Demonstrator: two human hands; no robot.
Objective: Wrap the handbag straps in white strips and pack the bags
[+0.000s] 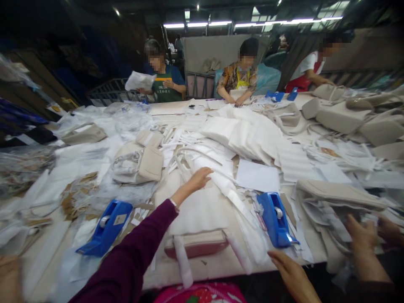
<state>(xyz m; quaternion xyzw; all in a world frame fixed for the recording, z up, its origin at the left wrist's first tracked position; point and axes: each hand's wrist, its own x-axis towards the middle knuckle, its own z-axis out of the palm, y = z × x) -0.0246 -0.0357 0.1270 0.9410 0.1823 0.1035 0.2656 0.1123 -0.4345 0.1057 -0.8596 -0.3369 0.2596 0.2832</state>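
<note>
A light beige bag (202, 245) with a reddish-pink lower face lies at the front middle of the table. White foam sheet (195, 214) covers its upper part, and white-wrapped straps hang at its sides. My left hand (199, 178), in a purple sleeve, reaches over the foam beside the bag's handles. Its fingers are bent together; whatever they may pinch is too small to make out. Low at the right, my right hand (292, 275) is held by the table edge with fingers stretched out and nothing in it.
Blue tape dispensers (107, 227) stand left and right of the bag. White foam sheets (249, 134) are piled behind. Beige bags (139, 162) lie around. Another person's hands (362, 231) are at a bag on the right; a hand (9, 273) shows far left. Three people work across the table.
</note>
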